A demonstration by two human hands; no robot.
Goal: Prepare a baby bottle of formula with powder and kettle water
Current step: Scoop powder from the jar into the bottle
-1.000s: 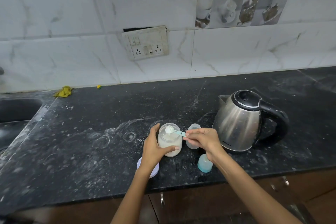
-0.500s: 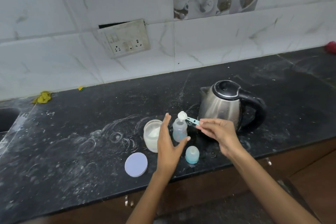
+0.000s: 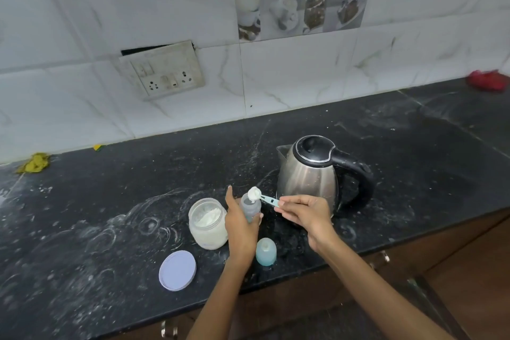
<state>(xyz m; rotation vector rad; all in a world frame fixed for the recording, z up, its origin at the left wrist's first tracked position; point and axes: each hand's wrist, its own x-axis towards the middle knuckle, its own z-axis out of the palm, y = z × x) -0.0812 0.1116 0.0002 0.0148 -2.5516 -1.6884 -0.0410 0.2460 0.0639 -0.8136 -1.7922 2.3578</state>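
Note:
My left hand (image 3: 240,229) grips a small open baby bottle (image 3: 249,207) that stands upright on the black counter (image 3: 110,201). My right hand (image 3: 306,212) pinches the handle of a pale blue scoop (image 3: 260,196), heaped with white powder, right over the bottle's mouth. Left of the bottle stands an open jar of white powder (image 3: 207,223). Its round lid (image 3: 177,270) lies flat near the counter's front edge. The bottle's blue cap (image 3: 265,251) stands just in front of my left hand. Behind my right hand sits a steel kettle (image 3: 311,174) with a black handle.
A socket plate (image 3: 162,73) hangs on the tiled wall. At the back left of the counter lies a yellow rag (image 3: 34,163), and a red object (image 3: 487,80) sits at the far right. Cabinet doors with handles (image 3: 383,257) are below the counter edge.
My right hand lifted the loaded scoop out of the jar and carried it right, over the bottle. My left hand let go of the jar and took hold of the bottle.

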